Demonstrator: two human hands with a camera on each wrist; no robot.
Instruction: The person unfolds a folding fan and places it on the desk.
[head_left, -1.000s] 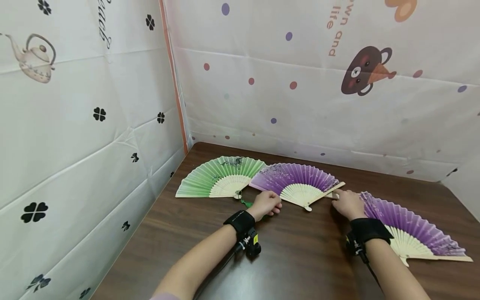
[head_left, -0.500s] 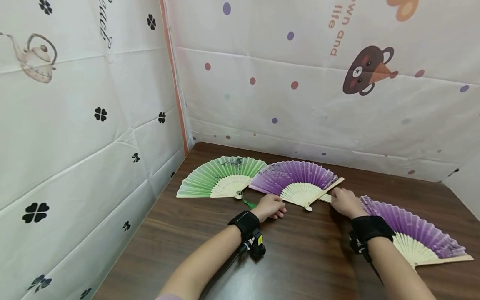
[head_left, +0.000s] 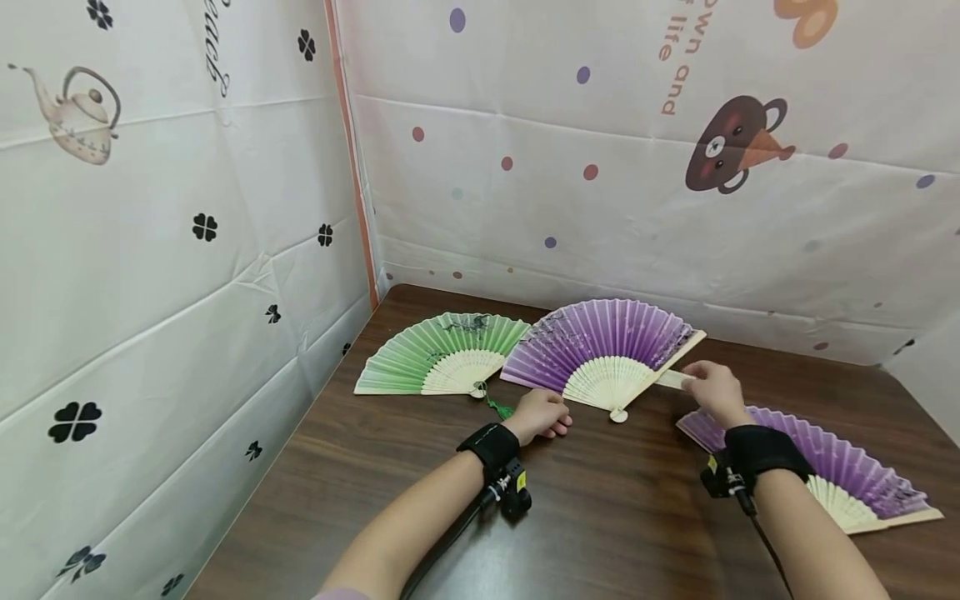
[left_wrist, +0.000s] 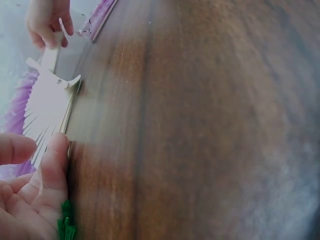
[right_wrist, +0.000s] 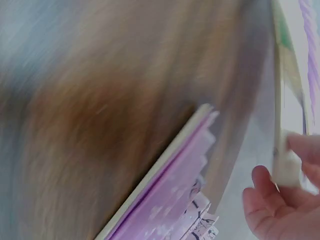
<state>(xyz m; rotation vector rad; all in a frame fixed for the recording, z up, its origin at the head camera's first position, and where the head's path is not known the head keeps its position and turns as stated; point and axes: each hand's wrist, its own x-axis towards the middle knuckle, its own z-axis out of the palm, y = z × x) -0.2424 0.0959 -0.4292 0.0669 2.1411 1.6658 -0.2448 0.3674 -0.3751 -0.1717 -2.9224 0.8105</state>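
Observation:
A spread purple fan (head_left: 600, 329) with pale ribs lies at the middle of the table, its right side tilted up. My left hand (head_left: 538, 415) pinches its lower left edge; in the left wrist view the thumb and a finger sit either side of the ribs (left_wrist: 42, 110). My right hand (head_left: 714, 392) grips the end of a pale wooden slat (head_left: 673, 379) that juts from behind this fan. Where the slat starts is hidden. Left of it a green fan (head_left: 442, 354) lies spread, its green tassel (head_left: 498, 408) next to my left hand.
A second purple fan (head_left: 847, 467) lies on the right, partly under my right wrist and forearm. The brown wooden table (head_left: 600, 517) meets a printed cloth wall (head_left: 487, 217) at the back and another cloth (head_left: 150, 333) on the left.
My right hand has moved right and away with the slat. The middle fan's right side has swung upward and spread wider. The right fan's left tip lies lower and further left. My left hand stays put.

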